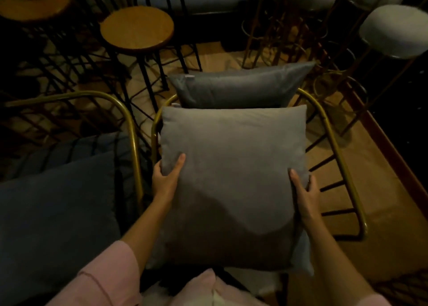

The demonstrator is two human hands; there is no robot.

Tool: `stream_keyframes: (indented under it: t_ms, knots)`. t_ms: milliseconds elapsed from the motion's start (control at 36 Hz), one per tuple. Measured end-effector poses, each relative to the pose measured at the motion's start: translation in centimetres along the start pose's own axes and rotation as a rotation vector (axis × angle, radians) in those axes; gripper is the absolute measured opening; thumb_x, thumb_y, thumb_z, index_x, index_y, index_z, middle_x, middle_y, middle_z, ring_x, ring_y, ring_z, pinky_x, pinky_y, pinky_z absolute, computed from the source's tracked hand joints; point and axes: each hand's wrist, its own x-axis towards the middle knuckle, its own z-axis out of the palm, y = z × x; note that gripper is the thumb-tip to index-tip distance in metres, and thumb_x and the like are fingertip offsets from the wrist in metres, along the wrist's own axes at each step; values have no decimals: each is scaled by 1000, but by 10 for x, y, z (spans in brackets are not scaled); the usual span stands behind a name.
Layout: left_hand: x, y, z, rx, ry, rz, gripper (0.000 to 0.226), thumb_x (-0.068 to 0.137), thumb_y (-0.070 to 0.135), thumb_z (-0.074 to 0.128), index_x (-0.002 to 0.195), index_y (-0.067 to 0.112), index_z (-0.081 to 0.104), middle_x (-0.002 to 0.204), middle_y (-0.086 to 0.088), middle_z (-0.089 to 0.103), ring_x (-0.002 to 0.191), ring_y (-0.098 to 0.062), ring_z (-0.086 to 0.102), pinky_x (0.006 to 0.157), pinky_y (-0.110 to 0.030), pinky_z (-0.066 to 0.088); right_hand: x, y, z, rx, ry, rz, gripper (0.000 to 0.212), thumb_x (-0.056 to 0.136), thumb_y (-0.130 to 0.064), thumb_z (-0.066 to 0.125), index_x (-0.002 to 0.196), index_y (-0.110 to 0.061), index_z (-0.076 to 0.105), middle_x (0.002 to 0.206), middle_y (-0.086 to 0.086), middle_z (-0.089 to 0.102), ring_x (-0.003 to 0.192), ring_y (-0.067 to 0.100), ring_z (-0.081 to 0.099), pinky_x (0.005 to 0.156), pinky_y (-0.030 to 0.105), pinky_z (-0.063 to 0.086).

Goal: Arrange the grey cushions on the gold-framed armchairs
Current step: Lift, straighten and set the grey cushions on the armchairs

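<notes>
A large grey cushion (pixel 231 166) lies flat over the seat of a gold-framed armchair (pixel 333 143) in the middle of the view. My left hand (pixel 168 177) grips its left edge and my right hand (pixel 303 188) grips its right edge. A second, darker grey cushion (pixel 238 85) stands against the chair's back, just behind the first. To the left stands another gold-framed armchair (pixel 129 120) with a dark blue-grey cushion (pixel 58 213) on its seat.
Round wooden stools (pixel 136 30) on black legs stand at the back left. White padded stools (pixel 393 32) on gold legs stand at the back right. Brown floor covering (pixel 370 189) runs along the chair's right side.
</notes>
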Motion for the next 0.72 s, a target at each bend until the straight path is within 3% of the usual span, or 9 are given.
stream_keyframes:
  t_ms: [111,167,278,361,417,500,611,667,722]
  knots:
    - [9,20,-45,-27,92,63,72,80,46,74,139,14,48,138,-9,56,121,-27,56,96,-36,48,-15,-15,42,24,-80,-76,64,83,-46,70,134,-12,50,123,6,60,107,20,59,83,30,47]
    - [18,29,-75,-7,132,74,76,80,51,72,142,14,48,142,-9,54,127,-30,54,101,-40,47,-22,-28,70,35,-147,-106,64,82,-47,66,133,-12,50,122,7,61,107,22,60,79,25,48]
    - [38,47,-144,-16,241,96,74,78,57,70,136,14,54,137,-10,58,123,-30,57,101,-41,48,-38,-54,133,24,-290,-124,58,87,-43,65,134,-14,48,130,8,58,113,23,58,91,36,50]
    - [52,55,-200,-51,307,101,77,77,59,70,137,14,53,137,-10,58,122,-31,57,99,-41,49,-56,-76,185,12,-399,-112,80,75,-59,68,138,-13,47,128,4,57,109,18,57,83,28,49]
    - [64,58,-238,-92,344,93,81,75,60,71,139,15,49,140,-10,56,123,-31,56,97,-41,49,-69,-89,222,-28,-464,-78,86,71,-64,71,139,-15,50,131,2,59,111,19,59,89,34,51]
    - [84,64,-293,-158,421,95,78,79,53,72,140,12,45,138,-11,56,122,-30,57,93,-37,49,-87,-108,283,-41,-549,-70,105,49,-82,73,129,-15,62,125,5,68,109,21,65,93,41,55]
    - [119,77,-369,-214,498,88,77,78,51,73,135,6,46,134,-12,56,119,-27,57,97,-37,49,-112,-138,369,-48,-632,-95,69,77,-54,75,131,-13,60,121,3,68,99,15,66,76,23,56]
    - [141,86,-405,-245,480,92,76,74,56,74,128,7,53,130,-11,61,116,-27,60,97,-39,51,-123,-152,410,-49,-670,-129,73,73,-58,76,131,-18,59,125,0,68,108,16,67,92,35,57]
    - [164,95,-437,-264,486,93,89,61,67,75,126,9,55,129,-9,63,115,-26,62,97,-40,52,-133,-166,448,-74,-735,-158,70,75,-56,75,130,-17,56,127,0,67,112,17,66,97,42,54]
